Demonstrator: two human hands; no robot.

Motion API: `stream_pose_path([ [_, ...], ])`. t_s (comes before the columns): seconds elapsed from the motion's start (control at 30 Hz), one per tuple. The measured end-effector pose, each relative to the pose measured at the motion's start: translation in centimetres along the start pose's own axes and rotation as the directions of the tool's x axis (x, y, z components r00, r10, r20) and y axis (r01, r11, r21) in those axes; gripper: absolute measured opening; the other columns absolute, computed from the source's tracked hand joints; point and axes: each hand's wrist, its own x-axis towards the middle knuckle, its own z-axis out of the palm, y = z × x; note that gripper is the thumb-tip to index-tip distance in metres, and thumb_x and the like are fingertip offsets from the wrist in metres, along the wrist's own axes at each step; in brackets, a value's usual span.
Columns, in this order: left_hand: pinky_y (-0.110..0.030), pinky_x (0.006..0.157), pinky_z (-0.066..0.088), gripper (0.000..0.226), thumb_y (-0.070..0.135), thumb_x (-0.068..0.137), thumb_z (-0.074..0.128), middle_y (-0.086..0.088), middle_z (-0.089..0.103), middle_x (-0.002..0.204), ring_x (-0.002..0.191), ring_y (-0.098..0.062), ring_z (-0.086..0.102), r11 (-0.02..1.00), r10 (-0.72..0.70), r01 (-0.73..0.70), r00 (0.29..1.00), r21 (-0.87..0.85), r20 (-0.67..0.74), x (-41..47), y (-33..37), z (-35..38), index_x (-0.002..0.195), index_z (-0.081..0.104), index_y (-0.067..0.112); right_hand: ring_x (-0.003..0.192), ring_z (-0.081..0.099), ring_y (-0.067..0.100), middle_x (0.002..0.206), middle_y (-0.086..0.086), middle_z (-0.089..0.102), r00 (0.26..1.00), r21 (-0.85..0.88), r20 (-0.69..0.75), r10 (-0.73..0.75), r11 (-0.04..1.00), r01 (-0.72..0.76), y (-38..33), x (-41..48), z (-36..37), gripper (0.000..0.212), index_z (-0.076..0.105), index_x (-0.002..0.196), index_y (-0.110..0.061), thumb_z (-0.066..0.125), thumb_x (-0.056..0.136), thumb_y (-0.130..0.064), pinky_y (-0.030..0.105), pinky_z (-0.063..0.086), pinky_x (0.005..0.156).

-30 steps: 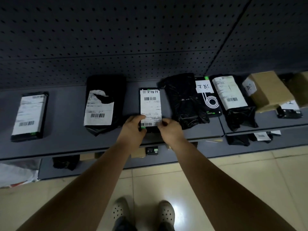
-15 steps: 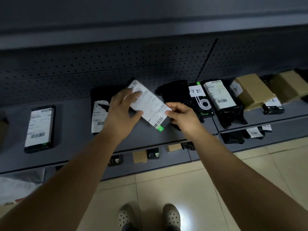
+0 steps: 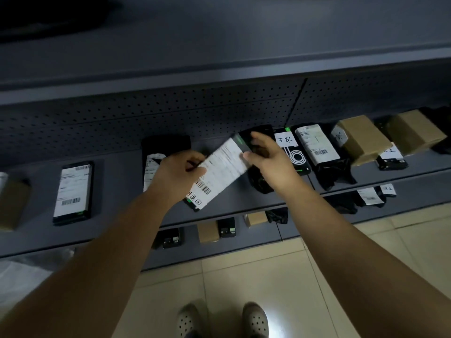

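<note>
A flat black parcel with a white shipping label point(image 3: 220, 172) is held tilted in the air above the grey middle shelf point(image 3: 117, 215). Its barcode end points down and to the left, its green-marked end up and to the right. My left hand point(image 3: 179, 170) grips the parcel's left edge, fingers curled round it. My right hand point(image 3: 267, 156) holds the upper right end between thumb and fingers. A black plastic bag parcel point(image 3: 260, 181) lies on the shelf partly hidden behind my right hand.
Other parcels lie along the shelf: a labelled black one point(image 3: 73, 191) at left, another point(image 3: 156, 164) behind my left hand, black packages point(image 3: 317, 152) and brown boxes point(image 3: 363, 137) at right. Small boxes point(image 3: 207, 231) sit on the lower shelf. Tiled floor and my shoes point(image 3: 222, 320) are below.
Both hands lifted the labelled parcel off the shelf and turned it round, so the barcode end that pointed right now points down-left. My view has tilted upward.
</note>
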Motion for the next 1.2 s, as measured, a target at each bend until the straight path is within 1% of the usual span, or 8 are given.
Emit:
stream_pose_path([
  [0.07, -0.006, 0.059, 0.044, 0.016, 0.016, 0.089, 0.067, 0.02, 0.064, 0.088, 0.075, 0.007, 0.059, 0.975, -0.105, 0.075, 0.985, -0.208, -0.137, -0.9, -0.5, -0.3, 0.102, 0.067, 0.025, 0.116, 0.054, 0.009, 0.128, -0.003, 0.057, 0.994, 0.106, -0.028, 0.101, 0.99, -0.098, 0.4, -0.8, 0.9, 0.054, 0.049, 0.141, -0.019, 0.069, 0.091, -0.017, 0.01, 0.043, 0.084],
  [0.2, -0.027, 0.075, 0.057, 0.017, 0.022, 0.087, 0.071, 0.008, 0.07, 0.1, 0.086, -0.006, 0.068, 0.873, -0.256, 0.157, 0.954, -0.463, -0.159, -2.3, -1.4, -0.1, 0.104, 0.068, 0.022, 0.113, 0.065, 0.022, 0.116, 0.004, 0.07, 0.951, 0.081, 0.172, 0.259, 0.958, -0.276, 2.1, -2.8, 3.4, 0.032, 0.067, 0.118, -0.015, 0.071, 0.089, -0.028, 0.036, 0.054, 0.097],
  [0.37, -0.038, 0.086, 0.057, 0.021, 0.025, 0.084, 0.073, 0.008, 0.069, 0.105, 0.096, -0.012, 0.068, 0.843, -0.232, 0.126, 0.962, -0.523, -0.143, -3.4, -1.4, -0.2, 0.104, 0.068, 0.022, 0.101, 0.071, 0.016, 0.103, 0.0, 0.076, 0.94, 0.166, 0.262, 0.217, 0.95, -0.266, 1.7, -4.9, 5.2, 0.017, 0.07, 0.105, -0.021, 0.064, 0.094, -0.031, 0.03, 0.054, 0.089],
  [0.63, -0.004, 0.077, 0.042, 0.024, 0.029, 0.093, 0.062, 0.02, 0.06, 0.112, 0.101, 0.006, 0.056, 0.953, 0.026, -0.028, 1.0, -0.301, -0.01, -6.3, 0.0, -3.4, 0.117, 0.059, 0.03, 0.101, 0.068, 0.024, 0.111, 0.011, 0.073, 0.978, 0.279, 0.108, 0.179, 0.939, -0.202, 0.0, -9.2, 4.4, 0.021, 0.07, 0.111, -0.011, 0.061, 0.096, -0.022, 0.045, 0.05, 0.101],
  [0.8, -0.013, 0.092, 0.034, 0.03, 0.034, 0.092, 0.061, 0.029, 0.051, 0.116, 0.104, 0.01, 0.048, 0.979, 0.193, -0.189, 0.98, -0.079, 0.041, -10.8, -1.0, -5.6, 0.122, 0.06, 0.032, 0.096, 0.068, 0.022, 0.105, 0.009, 0.075, 0.982, 0.317, 0.071, 0.173, 0.93, -0.187, -0.3, -14.0, 3.2, 0.018, 0.07, 0.106, -0.008, 0.059, 0.097, -0.019, 0.048, 0.049, 0.103],
  [0.9, -0.02, 0.1, 0.036, 0.035, 0.034, 0.092, 0.062, 0.018, 0.053, 0.127, 0.116, 0.0, 0.048, 0.961, 0.277, -0.276, 0.96, -0.013, 0.033, -14.1, -0.7, -6.3, 0.126, 0.06, 0.027, 0.1, 0.068, 0.026, 0.109, 0.012, 0.074, 0.985, 0.312, 0.068, 0.159, 0.934, -0.172, -0.4, -17.6, 2.8, 0.02, 0.071, 0.108, -0.008, 0.061, 0.096, -0.02, 0.051, 0.047, 0.104],
  [1.03, -0.018, 0.1, 0.035, 0.036, 0.032, 0.092, 0.062, 0.015, 0.051, 0.131, 0.12, -0.001, 0.046, 0.942, 0.335, -0.336, 0.942, 0.012, 0.025, -19.2, 1.5, -7.2, 0.128, 0.06, 0.024, 0.095, 0.068, 0.024, 0.102, 0.01, 0.075, 0.992, 0.343, 0.052, 0.112, 0.931, -0.123, -1.9, -22.8, 1.7, 0.013, 0.073, 0.096, -0.012, 0.062, 0.095, -0.018, 0.049, 0.049, 0.102],
  [1.2, -0.023, 0.101, 0.037, 0.036, 0.035, 0.094, 0.059, 0.014, 0.05, 0.132, 0.123, -0.005, 0.046, 0.904, 0.426, -0.425, 0.905, 0.053, -0.012, -26.7, 7.2, -10.2, 0.128, 0.058, 0.025, 0.094, 0.069, 0.02, 0.102, 0.007, 0.075, 1.0, 0.384, 0.009, -0.017, 0.923, 0.012, -7.5, -30.9, -1.9, 0.015, 0.072, 0.102, -0.011, 0.061, 0.095, -0.017, 0.039, 0.052, 0.095],
])
